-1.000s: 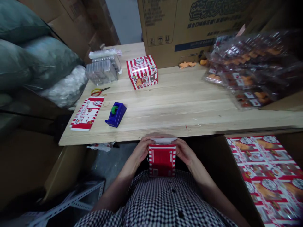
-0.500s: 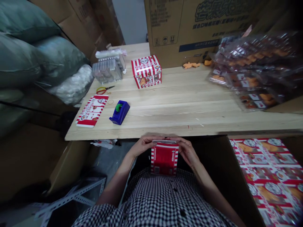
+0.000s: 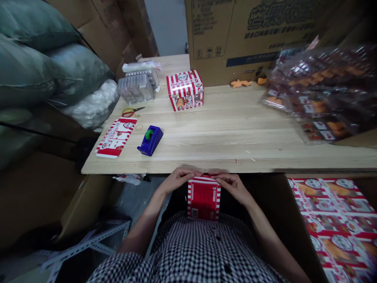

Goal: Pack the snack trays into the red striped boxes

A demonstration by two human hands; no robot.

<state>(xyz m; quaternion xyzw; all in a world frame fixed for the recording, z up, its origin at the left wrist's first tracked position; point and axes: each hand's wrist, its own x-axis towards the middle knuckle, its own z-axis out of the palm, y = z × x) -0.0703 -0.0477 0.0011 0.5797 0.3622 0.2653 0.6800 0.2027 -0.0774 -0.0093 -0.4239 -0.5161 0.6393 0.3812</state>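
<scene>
A red and white striped cardboard box [image 3: 204, 199] stands in front of my body, just below the table edge, its red panel with a barcode facing me. My left hand [image 3: 180, 179] grips its top edge at the left, thumb on the near side. At the top right, my right hand [image 3: 231, 183] is closed on the same edge with thumb and fingers. The fingertips on the far side are blurred and partly hidden. Beyond on the table is a blue tape dispenser [image 3: 150, 140] with a green core.
A finished-looking striped box [image 3: 185, 90] sits mid-table. Left of it are clear plastic packs [image 3: 136, 88], scissors [image 3: 132, 111] and flat printed cardboard [image 3: 117, 137]. Bagged toy pieces [image 3: 319, 102] pile up at right. A carton of printed boxes [image 3: 332, 220] stands below right; a large carton [image 3: 235, 35] stands behind.
The box's top, which showed a pale opening, now looks folded over and closed. My right hand has shifted slightly inward along the top edge. The view has moved a little.
</scene>
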